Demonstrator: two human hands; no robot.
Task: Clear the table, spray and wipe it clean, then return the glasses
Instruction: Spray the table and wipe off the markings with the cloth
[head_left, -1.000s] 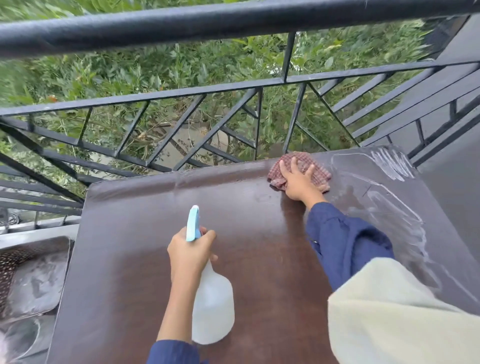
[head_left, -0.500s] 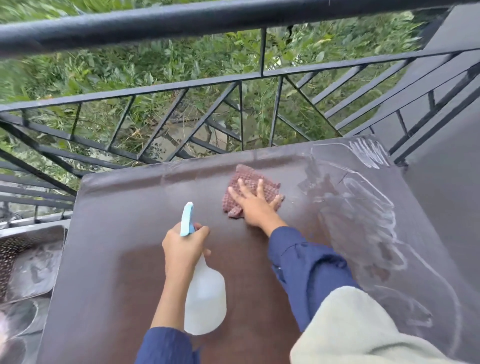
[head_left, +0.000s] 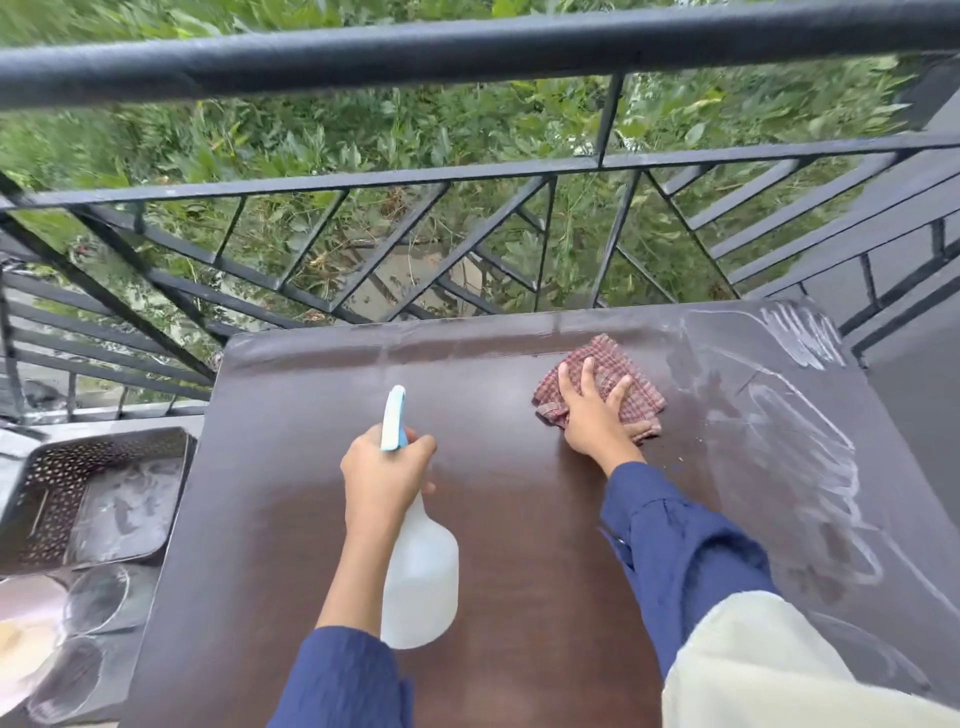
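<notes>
Left hand (head_left: 387, 475) had its fingers clenched round the spray bottle (head_left: 418, 577), held over the counter (head_left: 291, 519). Right hand (head_left: 592, 421) lay flat, fingers spread, pressing the checked cloth (head_left: 602, 387) under them onto the counter.

Crumpled cloth (head_left: 602, 387): red-and-white check
Plastic spray bottle (head_left: 420, 577): translucent white, light-blue trigger
Wooden table (head_left: 519, 545): dark brown, white streaks at right
Sleeves (head_left: 680, 551): navy blue

A dark brown table (head_left: 519, 545) bears a checked cloth (head_left: 631, 387) and wet streaks (head_left: 810, 447).
</notes>
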